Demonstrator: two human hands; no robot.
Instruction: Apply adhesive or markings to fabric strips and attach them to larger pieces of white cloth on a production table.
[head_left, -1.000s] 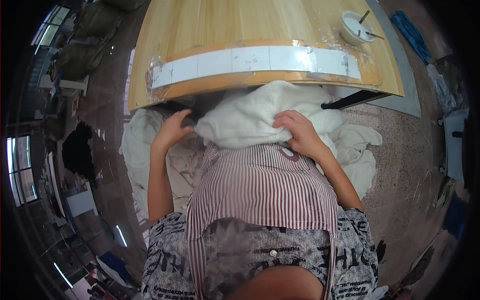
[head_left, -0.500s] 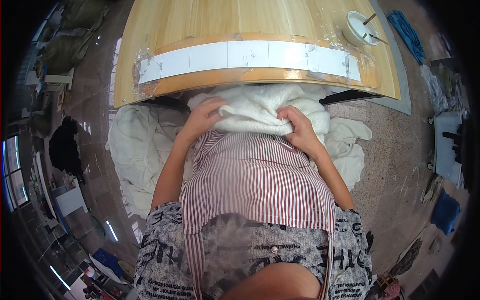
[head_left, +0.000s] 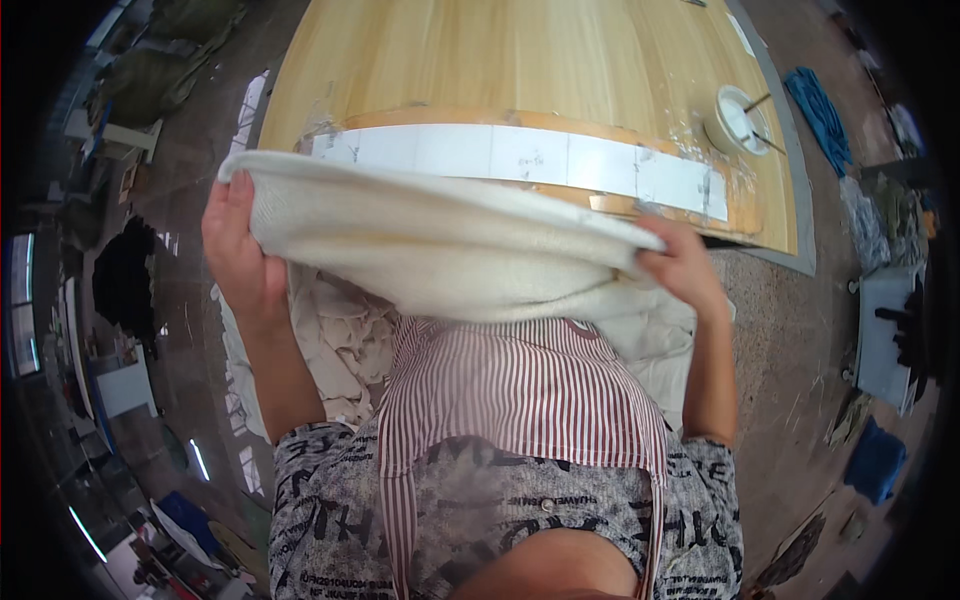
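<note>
A cream-white knitted cloth [head_left: 450, 245] is stretched wide between my two hands, in front of the near edge of a wooden table [head_left: 520, 60]. My left hand [head_left: 238, 255] grips the cloth's left end, fingers curled over its edge. The cloth's right end is pinched in my right hand [head_left: 683, 270]. The cloth sags in the middle over my red-and-white striped apron [head_left: 520, 390]. It hides part of the table's edge.
A strip of white tape [head_left: 530, 155] runs along the table's near edge. A white bowl with sticks [head_left: 738, 118] stands at the table's right corner. A heap of pale cloth [head_left: 330, 350] lies on the floor at my left. Blue fabric [head_left: 820, 105] lies right of the table.
Both hands have risen and moved apart, lifting the bunched white cloth from my lap and spreading it wide before the table edge.
</note>
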